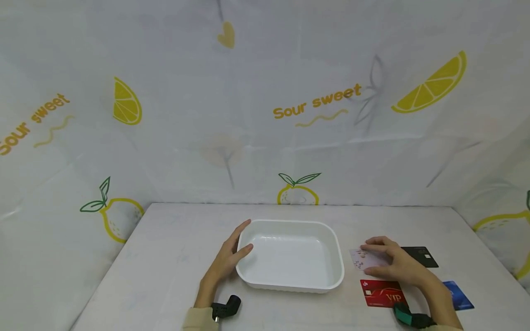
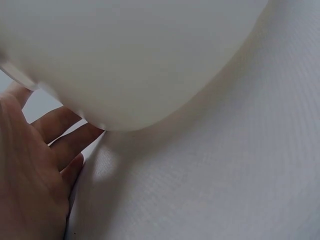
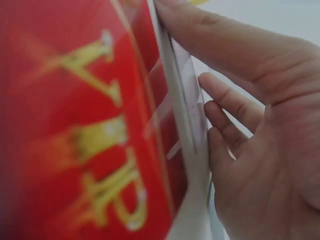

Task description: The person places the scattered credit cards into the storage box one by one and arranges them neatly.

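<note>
Head view: right hand (image 1: 397, 266) fingers pinch pale patterned card (image 1: 364, 259); left hand (image 1: 227, 262) open.

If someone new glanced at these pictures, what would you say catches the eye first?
Probably the white tray in the middle of the table, with the left hand resting against its left rim. Next, to the tray's right, the right hand pinches a pale patterned card by its edges. A red VIP card lies nearer the person, with a black card and a blue card further right.
</note>
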`<state>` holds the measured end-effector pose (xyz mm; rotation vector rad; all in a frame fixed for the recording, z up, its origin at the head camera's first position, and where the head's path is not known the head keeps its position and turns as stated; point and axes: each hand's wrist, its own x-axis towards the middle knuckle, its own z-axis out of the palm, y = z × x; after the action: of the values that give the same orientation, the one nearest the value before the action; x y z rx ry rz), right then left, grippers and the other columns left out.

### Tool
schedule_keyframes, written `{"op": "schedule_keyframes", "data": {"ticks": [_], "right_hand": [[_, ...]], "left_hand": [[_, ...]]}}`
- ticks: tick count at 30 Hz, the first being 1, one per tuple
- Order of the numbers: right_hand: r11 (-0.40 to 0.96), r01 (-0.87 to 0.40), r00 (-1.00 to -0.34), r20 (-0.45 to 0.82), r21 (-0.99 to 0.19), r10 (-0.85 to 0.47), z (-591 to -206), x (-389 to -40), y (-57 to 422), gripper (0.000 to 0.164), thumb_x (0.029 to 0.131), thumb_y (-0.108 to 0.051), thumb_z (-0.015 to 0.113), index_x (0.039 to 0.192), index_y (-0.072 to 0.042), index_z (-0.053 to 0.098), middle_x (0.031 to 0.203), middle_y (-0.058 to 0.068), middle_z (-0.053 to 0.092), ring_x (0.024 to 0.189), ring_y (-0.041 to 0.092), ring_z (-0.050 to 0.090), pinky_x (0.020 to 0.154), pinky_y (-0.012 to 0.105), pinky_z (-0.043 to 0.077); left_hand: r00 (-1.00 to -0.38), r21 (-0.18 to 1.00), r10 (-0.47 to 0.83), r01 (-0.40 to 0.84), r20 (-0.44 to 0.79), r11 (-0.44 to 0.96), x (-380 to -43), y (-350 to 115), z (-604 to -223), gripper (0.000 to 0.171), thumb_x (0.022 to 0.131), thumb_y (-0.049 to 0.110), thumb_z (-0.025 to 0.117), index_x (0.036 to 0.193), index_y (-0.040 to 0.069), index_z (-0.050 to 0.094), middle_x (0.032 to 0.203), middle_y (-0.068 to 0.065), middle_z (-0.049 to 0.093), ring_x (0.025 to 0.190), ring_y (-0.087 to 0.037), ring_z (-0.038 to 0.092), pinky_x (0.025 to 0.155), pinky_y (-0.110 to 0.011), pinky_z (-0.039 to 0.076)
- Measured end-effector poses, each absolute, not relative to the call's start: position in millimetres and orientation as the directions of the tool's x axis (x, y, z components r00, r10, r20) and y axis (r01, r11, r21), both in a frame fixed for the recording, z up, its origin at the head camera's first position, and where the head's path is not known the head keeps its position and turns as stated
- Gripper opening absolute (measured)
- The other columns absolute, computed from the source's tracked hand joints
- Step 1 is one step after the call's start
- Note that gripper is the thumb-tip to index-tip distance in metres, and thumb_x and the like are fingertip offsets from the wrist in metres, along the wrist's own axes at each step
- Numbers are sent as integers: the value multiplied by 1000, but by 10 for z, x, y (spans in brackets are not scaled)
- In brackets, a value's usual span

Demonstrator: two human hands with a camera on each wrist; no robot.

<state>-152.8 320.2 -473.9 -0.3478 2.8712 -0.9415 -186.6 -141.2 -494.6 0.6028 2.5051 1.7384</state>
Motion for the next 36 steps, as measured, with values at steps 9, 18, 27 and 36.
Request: {"op": "schedule_keyframes", "data": {"ticks": [9,18,27,36], "right_hand": [[818,-181,-959,-85,-546,-269,-4633,-1625,3183,54,74,-36,90,120,-16,72,132,22,53,122,49,48,96,76,43],[834,-144,-952,-155,-533,-263,-4571,-1696,3152,55,74,-35,90,119,-13,68,129,22,51,121,48,43,95,76,43],[850,-124,-951,-184,-512,-249,-4549,-1735,3141,54,74,-36,90,115,-13,63,130,24,47,121,50,41,95,76,42],[861,-114,-950,-198,-496,-240,-4534,-1763,3121,54,73,-35,90,112,-13,61,128,20,48,117,44,41,94,75,44]], "left_hand": [[-925,913,330,290,189,288,-1868,-1414,-4950,68,100,25,60,161,21,32,164,-12,38,150,-35,40,118,-42,37],[-928,915,325,282,183,289,-1870,-1407,-4946,68,100,25,60,161,22,32,166,-11,36,155,-34,33,123,-43,29],[-930,921,320,273,180,278,-1874,-1395,-4933,67,100,23,60,161,23,32,167,-10,35,156,-33,31,122,-28,27],[-931,923,321,268,175,275,-1867,-1395,-4925,67,100,25,60,161,22,32,167,-12,34,155,-34,32,121,-31,30]]}}
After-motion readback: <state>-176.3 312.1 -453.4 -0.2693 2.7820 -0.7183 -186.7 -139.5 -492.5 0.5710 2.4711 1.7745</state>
